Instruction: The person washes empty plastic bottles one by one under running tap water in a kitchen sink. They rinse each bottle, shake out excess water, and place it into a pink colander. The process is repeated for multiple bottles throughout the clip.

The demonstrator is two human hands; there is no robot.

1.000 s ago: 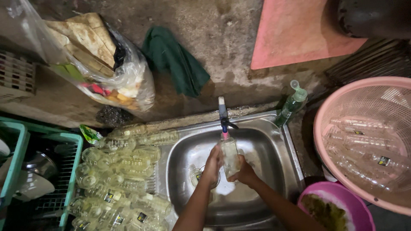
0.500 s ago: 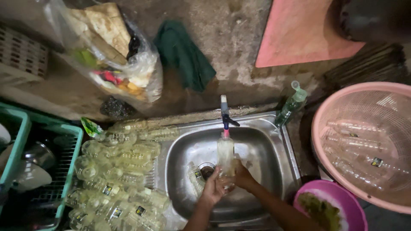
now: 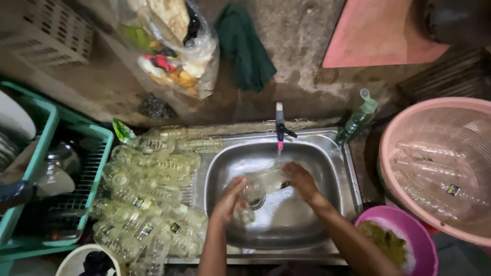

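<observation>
In the steel sink, clear bottle lies between both hands, long axis running left-right under the tap; left hand grasps its mouth end, right hand its base.

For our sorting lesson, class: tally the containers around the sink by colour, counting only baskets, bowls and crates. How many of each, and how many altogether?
Pink: 2, the mesh basket and the bowl
Green: 1, the dish crate
White: 2, the slatted crate and the bowl rim
Total: 5
</observation>
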